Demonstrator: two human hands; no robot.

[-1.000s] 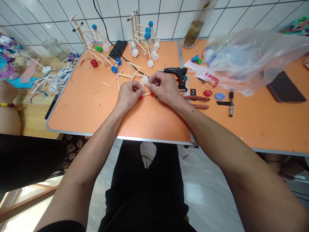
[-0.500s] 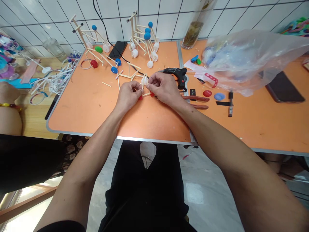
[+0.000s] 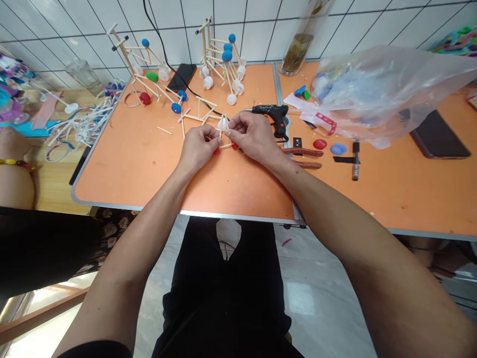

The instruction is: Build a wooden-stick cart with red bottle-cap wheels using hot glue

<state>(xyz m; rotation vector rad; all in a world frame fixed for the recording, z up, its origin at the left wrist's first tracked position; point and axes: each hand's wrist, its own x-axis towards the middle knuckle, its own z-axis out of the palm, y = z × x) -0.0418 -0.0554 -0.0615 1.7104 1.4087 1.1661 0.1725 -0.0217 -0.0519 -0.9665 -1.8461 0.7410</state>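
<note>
Your left hand [image 3: 197, 146] and right hand [image 3: 253, 134] meet over the orange table [image 3: 122, 174], fingers curled and pinching a small frame of wooden sticks [image 3: 225, 145] from both sides, with a white cap [image 3: 222, 123] between your fingertips and red caps [image 3: 234, 146] just under your hands. The frame is over the middle of the table, a black hot glue gun [image 3: 270, 113] lies just beyond your right hand, and red-handled pliers [image 3: 302, 152] lie to its right. Taller stick models [image 3: 214, 59] stand farther ahead.
</note>
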